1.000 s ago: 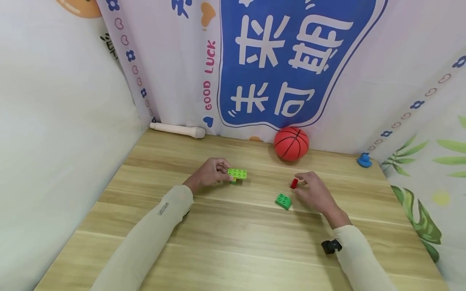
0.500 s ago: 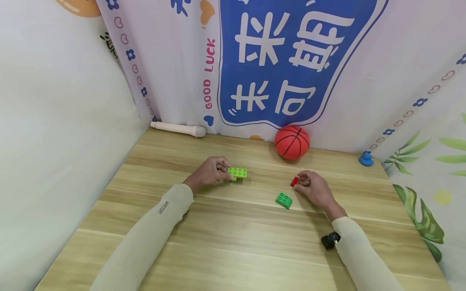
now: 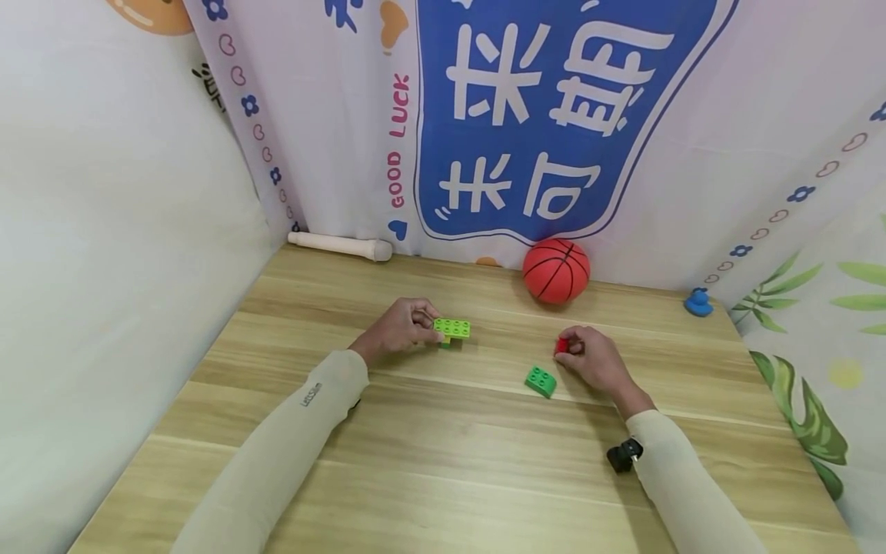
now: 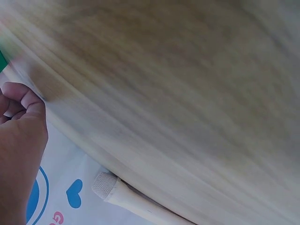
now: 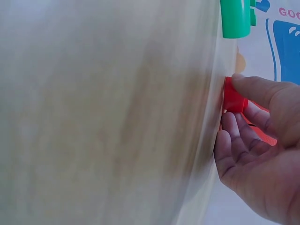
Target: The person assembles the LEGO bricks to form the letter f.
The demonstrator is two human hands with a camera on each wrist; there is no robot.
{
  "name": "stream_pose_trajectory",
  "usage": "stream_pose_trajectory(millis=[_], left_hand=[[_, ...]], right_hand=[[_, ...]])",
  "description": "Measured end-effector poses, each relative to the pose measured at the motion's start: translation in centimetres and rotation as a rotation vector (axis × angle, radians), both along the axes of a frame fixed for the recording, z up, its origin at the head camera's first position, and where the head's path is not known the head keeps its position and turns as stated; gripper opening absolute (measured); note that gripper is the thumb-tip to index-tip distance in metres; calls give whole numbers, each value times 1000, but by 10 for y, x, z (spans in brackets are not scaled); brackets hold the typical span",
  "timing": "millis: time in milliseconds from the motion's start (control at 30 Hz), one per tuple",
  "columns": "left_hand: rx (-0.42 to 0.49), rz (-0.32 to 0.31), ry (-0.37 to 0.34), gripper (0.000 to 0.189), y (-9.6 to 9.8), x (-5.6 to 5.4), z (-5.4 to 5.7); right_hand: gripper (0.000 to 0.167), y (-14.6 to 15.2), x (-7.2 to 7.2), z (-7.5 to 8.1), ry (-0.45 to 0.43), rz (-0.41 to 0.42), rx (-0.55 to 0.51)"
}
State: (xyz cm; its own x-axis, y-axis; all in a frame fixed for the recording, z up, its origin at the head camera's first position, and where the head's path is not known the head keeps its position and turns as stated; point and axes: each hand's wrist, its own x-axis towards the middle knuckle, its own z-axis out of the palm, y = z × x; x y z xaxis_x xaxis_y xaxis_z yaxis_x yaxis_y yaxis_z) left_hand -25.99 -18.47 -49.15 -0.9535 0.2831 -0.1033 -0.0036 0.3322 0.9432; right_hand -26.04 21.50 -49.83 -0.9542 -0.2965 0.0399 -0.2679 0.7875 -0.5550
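In the head view my left hand (image 3: 401,326) grips a small toy-brick stack by its left side. A lime-green studded brick (image 3: 452,328) tops the stack, overhanging a yellow piece and a darker green one. Only a green corner (image 4: 2,62) of it enters the left wrist view. On the right, my right hand (image 3: 597,360) pinches a small red brick (image 5: 234,96) between thumb and fingers, down at the tabletop. A loose green brick (image 3: 541,382) with studs up and one curved end lies just left of and nearer than the right hand, untouched.
A red basketball (image 3: 557,271) rests at the back against the printed curtain. Back left lies a white microphone (image 3: 341,245); a blue rubber duck (image 3: 698,302) sits at the far right corner. Curtains border the wooden table (image 3: 443,462) at the back and sides.
My right fingers have closed in on the red brick, which now stands more hidden by them and is turned slightly. The left hand and its stack have stayed in place.
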Motion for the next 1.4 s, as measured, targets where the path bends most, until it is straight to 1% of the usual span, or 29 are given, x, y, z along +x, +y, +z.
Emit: stream_pose_trajectory(millis=[167, 367, 533, 800, 933, 1000, 1167, 1400], left_hand=[[-1, 6, 2, 33, 0, 0, 0], [-7, 2, -2, 33, 0, -1, -2], [-8, 7, -4, 33, 1, -1, -1], [-10, -4, 7, 35, 1, -3, -2], [-8, -7, 19, 34, 1, -2, -3], [-4, -8, 21, 34, 1, -2, -3], [-7, -14, 33, 33, -1, -2, -4], [-5, -19, 48, 32, -1, -1, -4]], right_hand=[[35, 0, 1, 1, -11, -5, 2], [34, -1, 2, 2, -15, -6, 8], [34, -3, 2, 2, -19, -8, 22], [40, -16, -1, 10, -44, 13, 17], [42, -33, -1, 19, -76, 13, -24], [41, -44, -1, 25, -76, 17, -51], [39, -78, -5, 42, -26, 86, -106], [36, -129, -8, 53, 33, 183, -146]])
